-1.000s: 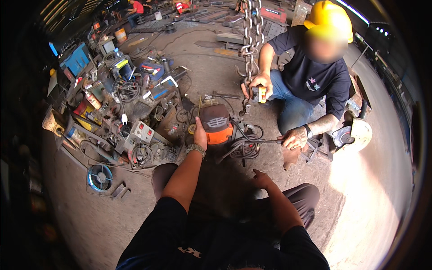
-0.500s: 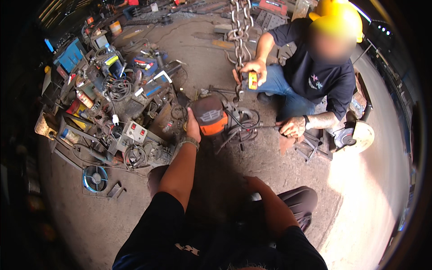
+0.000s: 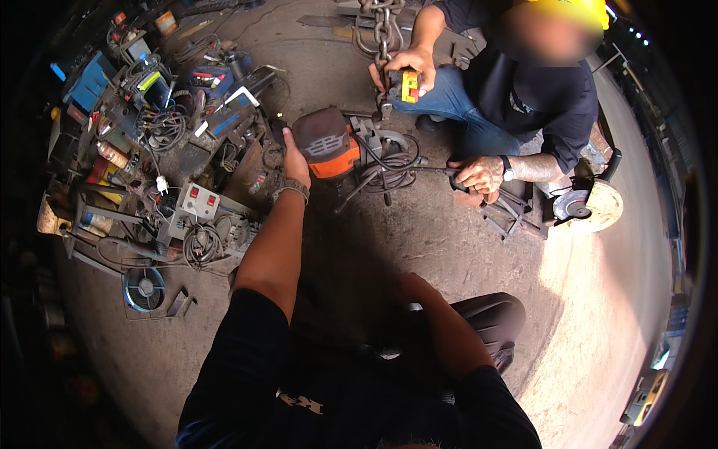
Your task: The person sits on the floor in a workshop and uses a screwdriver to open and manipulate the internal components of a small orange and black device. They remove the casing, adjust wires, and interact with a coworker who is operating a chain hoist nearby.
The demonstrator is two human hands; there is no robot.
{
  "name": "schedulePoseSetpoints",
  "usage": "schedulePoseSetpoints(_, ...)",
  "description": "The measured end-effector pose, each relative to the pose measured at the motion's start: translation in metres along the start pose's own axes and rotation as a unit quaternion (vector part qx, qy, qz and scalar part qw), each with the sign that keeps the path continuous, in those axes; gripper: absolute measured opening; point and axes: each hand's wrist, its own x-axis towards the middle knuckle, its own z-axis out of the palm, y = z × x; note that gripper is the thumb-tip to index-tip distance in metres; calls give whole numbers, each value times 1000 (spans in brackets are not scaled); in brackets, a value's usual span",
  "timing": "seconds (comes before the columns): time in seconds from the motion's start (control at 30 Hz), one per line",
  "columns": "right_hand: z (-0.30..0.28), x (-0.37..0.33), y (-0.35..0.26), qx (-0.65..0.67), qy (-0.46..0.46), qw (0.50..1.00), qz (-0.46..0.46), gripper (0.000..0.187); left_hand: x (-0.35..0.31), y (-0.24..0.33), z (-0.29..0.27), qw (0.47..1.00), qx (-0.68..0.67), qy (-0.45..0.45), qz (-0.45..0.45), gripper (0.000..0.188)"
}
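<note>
My left hand point(image 3: 296, 160), with a watch or bracelet at the wrist, lies against the left side of a power tool point(image 3: 334, 163) with an orange body and dark brown cover. Its fingers stretch upward along the casing. My right hand point(image 3: 416, 286) is low at the middle, near my knee. Its fingers fade into dark shadow, and whatever they might hold is hidden. A looped grey cable point(image 3: 389, 173) lies right of the tool. Across from me, a person's hand point(image 3: 419, 63) holds a yellow push-button control point(image 3: 410, 87) beside a hanging chain point(image 3: 385, 34).
The person's other hand point(image 3: 480, 176) rests by a small metal frame point(image 3: 516, 213). Farther right is a machine with a round disc point(image 3: 603, 206). A cluttered heap of cables and tools stands left, with a grey switch box point(image 3: 198, 203) and a blue round coil point(image 3: 143, 289).
The view has tilted down, so the tool, the chain and the person sit higher in the picture. My left hand keeps its place beside the tool. The right hand has hardly moved.
</note>
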Motion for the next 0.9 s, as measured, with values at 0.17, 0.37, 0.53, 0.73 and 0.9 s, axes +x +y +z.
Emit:
schedulePoseSetpoints(0.17,7,0,-8,51,56,997,-8,52,-9,-11,3,998,-58,16,4,88)
schedulePoseSetpoints(0.37,-9,-13,-23,48,30,998,-9,53,-11,2,15,996,-77,30,15,78)
schedulePoseSetpoints(0.53,11,-6,-3,104,80,991,-4,50,-17,24,26,998,-43,-32,-46,84)
schedulePoseSetpoints(0.73,8,3,-5,29,36,997,-66,46,11,32,9,994,-37,-100,-34,95)
schedulePoseSetpoints(0.9,13,10,0,50,41,997,-49,47,37,39,21,996,35,-65,-48,86)
